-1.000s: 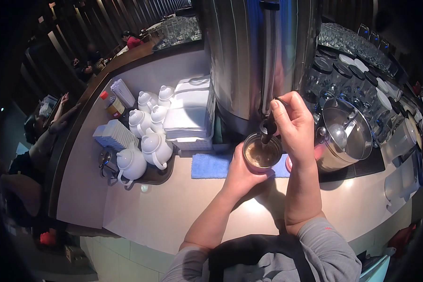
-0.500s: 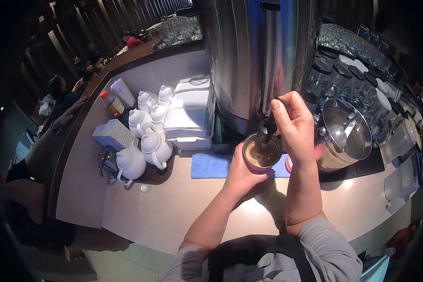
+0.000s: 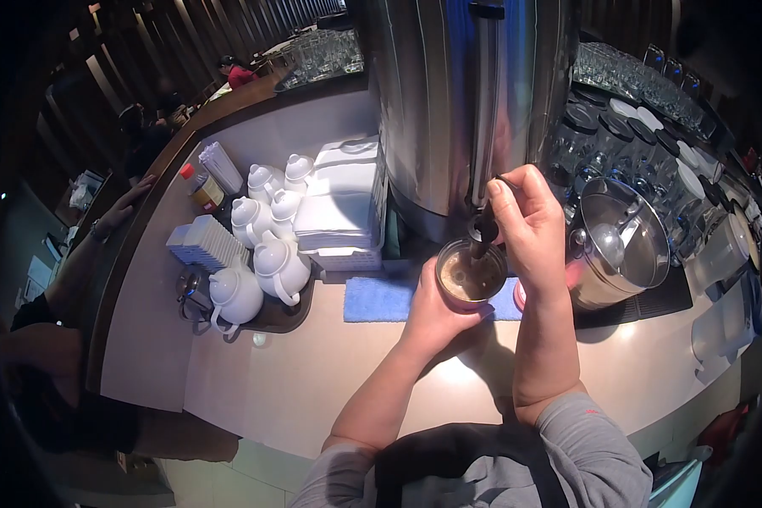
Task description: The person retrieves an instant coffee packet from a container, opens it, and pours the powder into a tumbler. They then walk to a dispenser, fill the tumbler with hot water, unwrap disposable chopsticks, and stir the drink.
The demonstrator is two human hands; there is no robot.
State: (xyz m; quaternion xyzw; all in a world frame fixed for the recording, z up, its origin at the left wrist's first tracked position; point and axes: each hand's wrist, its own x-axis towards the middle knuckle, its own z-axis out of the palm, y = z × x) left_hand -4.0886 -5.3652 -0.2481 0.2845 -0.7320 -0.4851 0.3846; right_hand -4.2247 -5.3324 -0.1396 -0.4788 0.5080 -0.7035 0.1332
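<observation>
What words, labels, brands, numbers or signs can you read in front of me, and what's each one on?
No text can be read for certain.
Red-capped bottle: its label is too small and blurred to read.
Grey sleeve: a small red mark, too small to make out.
Metal urn and cup: no readable lettering shows.

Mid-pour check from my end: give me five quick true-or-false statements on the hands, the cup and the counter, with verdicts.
1. The left hand holds the cup at the black tap. True.
2. The cup is empty. False: brownish liquid shows inside.
3. The right hand rests on the blue cloth. False: its fingers are up at the tap.
4. The blue cloth lies on the counter. True.
5. The white teapots stand right of the metal urn. False: the teapots are left of it.
</observation>
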